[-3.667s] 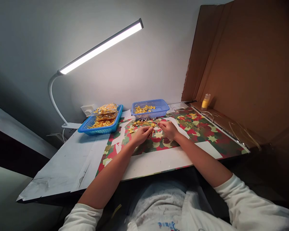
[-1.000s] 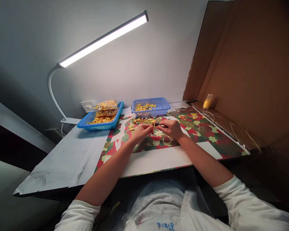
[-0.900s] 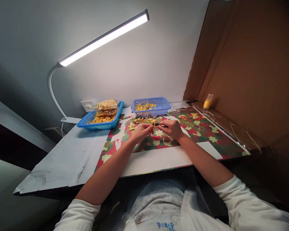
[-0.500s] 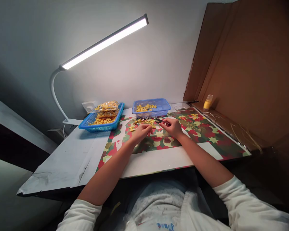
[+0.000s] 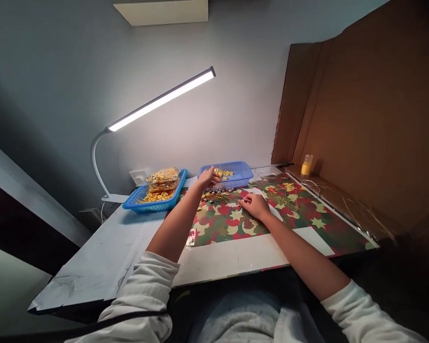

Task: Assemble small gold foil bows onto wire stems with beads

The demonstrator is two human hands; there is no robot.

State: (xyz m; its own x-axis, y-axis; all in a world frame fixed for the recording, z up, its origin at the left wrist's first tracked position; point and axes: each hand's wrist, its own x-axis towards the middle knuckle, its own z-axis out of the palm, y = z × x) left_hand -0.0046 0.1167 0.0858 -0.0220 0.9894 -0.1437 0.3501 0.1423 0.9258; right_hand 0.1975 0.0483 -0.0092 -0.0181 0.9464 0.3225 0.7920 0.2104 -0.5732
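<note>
My left hand [image 5: 209, 178] reaches over the front left rim of the blue-violet plastic basket [image 5: 241, 182], its fingers loosely apart beside the yellow ribbon bows [image 5: 226, 173] inside. No bow shows clearly between those fingers. On the patterned sheet [image 5: 232, 226] rests my right hand [image 5: 254, 206], fingers pinched on what looks like a thin dark tool [image 5: 239, 198], mostly hidden by the hand. Golden wire ties [image 5: 216, 196] and several small silvery bells [image 5: 230, 191] lie between the hands and the basket.
A blue basket [image 5: 128, 205] with bagged and loose yellow bows stands at left, near the clip lamp [image 5: 109, 197]. More bows and ties [image 5: 288, 188] lie at right. A small yellow-filled bottle [image 5: 306, 166] stands by the cardboard wall [image 5: 361, 119].
My left hand has moved up and away from the right hand to the basket; the yellow bow it held no longer shows in it. The view has tilted upward.
</note>
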